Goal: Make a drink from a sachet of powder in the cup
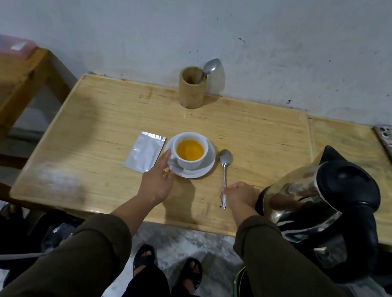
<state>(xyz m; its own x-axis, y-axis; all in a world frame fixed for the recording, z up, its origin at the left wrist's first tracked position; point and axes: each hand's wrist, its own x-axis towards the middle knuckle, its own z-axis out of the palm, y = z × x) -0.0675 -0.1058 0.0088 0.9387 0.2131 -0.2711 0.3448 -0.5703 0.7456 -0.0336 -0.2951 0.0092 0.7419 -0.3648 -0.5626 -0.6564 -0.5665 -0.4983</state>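
Both hands were down at centre frame.
Left hand [157, 181] pinched the cup [190, 153] handle; right hand [240, 194], fingers curled, gripped the spoon [224, 169] lying on the tabletop [94, 183].

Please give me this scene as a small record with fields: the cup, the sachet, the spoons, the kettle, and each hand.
cup: white cup on saucer, holds orange liquid
sachet: silver sachet flat on table, left of saucer
spoon: spoon lying right of saucer
second spoon: second spoon in wooden holder
kettle: kettle at right
left hand: left hand touching saucer edge
right hand: right hand on spoon handle
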